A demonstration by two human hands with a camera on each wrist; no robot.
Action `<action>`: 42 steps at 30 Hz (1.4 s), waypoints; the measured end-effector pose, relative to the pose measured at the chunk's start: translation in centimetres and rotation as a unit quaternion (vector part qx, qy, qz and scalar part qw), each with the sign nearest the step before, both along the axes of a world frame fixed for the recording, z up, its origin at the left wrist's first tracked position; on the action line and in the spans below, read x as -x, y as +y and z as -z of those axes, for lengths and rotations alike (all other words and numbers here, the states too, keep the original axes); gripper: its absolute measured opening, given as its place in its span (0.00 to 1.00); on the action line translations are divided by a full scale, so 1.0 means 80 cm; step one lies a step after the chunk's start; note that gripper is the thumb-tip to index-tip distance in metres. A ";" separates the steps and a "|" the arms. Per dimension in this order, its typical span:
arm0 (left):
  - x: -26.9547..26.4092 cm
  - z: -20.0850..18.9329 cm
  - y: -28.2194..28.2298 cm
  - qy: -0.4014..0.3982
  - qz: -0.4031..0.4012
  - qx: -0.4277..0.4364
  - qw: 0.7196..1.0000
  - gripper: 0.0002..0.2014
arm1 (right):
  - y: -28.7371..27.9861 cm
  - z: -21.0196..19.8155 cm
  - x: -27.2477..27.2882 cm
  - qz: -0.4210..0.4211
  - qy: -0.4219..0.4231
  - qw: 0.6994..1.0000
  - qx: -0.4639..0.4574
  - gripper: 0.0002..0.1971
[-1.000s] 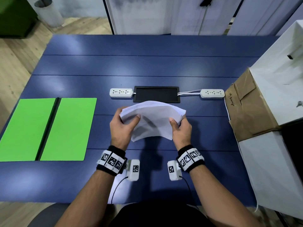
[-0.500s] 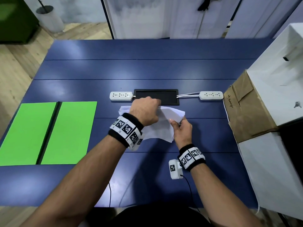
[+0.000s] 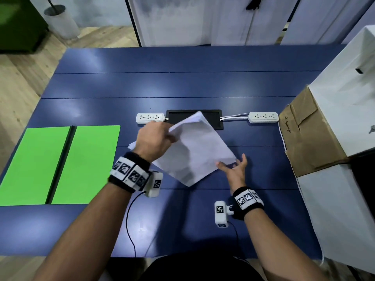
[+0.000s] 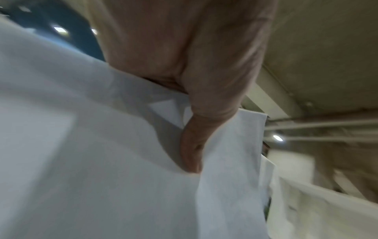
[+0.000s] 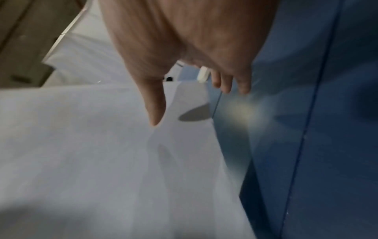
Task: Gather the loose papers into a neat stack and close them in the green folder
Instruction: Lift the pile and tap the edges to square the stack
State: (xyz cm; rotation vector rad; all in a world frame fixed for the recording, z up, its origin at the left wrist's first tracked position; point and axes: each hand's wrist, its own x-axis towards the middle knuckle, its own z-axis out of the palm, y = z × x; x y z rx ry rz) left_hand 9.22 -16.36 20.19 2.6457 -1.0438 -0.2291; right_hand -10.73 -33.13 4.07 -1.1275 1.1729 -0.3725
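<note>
The left hand [image 3: 154, 139] is gripping the paper stack [image 3: 194, 147] at its far-left edge, fingers clamped on it, holding it turned diagonally above the bench [image 3: 182, 86]. The right hand [image 3: 233, 167], fingers spread apart, is waiting at the stack's right corner. The green folder [image 3: 60, 163] is lying open well to the left, nearer the left hand.

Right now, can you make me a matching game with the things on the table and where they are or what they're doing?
Column one:
1. green folder
2. stack of papers
3. right hand
4. cardboard box

Column two:
A. gripped by the left hand, tilted over the middle of the table
B. at the table's right edge, brown flap showing
C. lying open and flat on the left side of the table
D. fingers spread open at the lower right edge of the papers

Right pairs: 1-C, 2-A, 3-D, 4-B
</note>
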 end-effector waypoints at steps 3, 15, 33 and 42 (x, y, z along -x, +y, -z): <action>-0.015 0.027 0.042 0.167 -0.064 0.172 0.969 0.14 | -0.013 -0.001 0.013 -0.011 -0.086 0.994 -0.062 0.49; 0.053 0.155 0.089 0.393 -0.243 0.438 0.771 0.10 | -0.017 -0.022 -0.001 -0.037 -0.039 0.974 0.222 0.11; 0.059 0.240 0.112 0.418 -0.293 0.380 0.771 0.21 | -0.011 0.043 0.010 -0.092 -0.005 0.992 0.086 0.26; 0.053 0.237 0.107 0.445 -0.257 0.383 0.768 0.20 | -0.009 0.040 0.003 -0.090 -0.038 0.992 0.081 0.25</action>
